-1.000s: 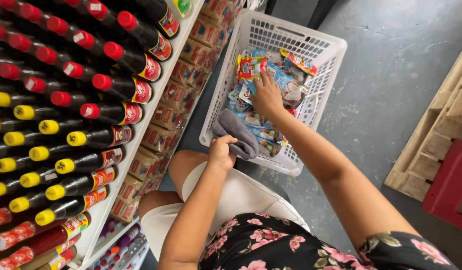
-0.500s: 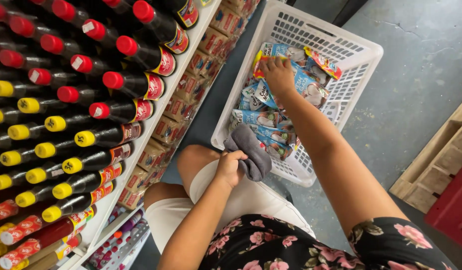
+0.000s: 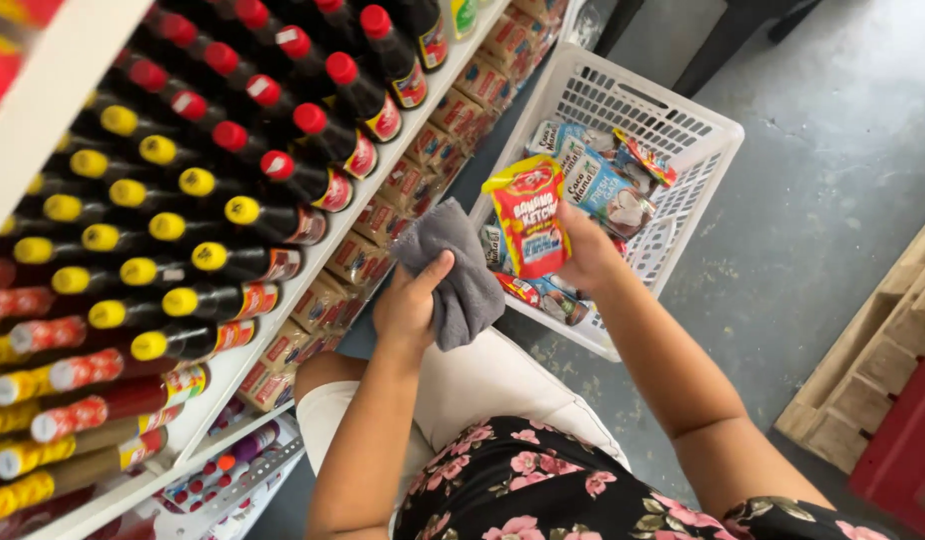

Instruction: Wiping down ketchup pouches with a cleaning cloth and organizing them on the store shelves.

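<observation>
Glossy red pouch (image 3: 528, 218) lifted from basket (image 3: 705, 130), soft grey cloth (image 3: 453, 270) raised

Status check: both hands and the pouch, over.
Left hand grips grey cloth. Right hand holds red ketchup pouch above white basket. Nothing between them.

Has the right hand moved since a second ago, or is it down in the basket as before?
Yes. The right hand has come up out of the white basket, lifting a red and yellow sauce pouch above its rim, toward the grey cloth.
</observation>
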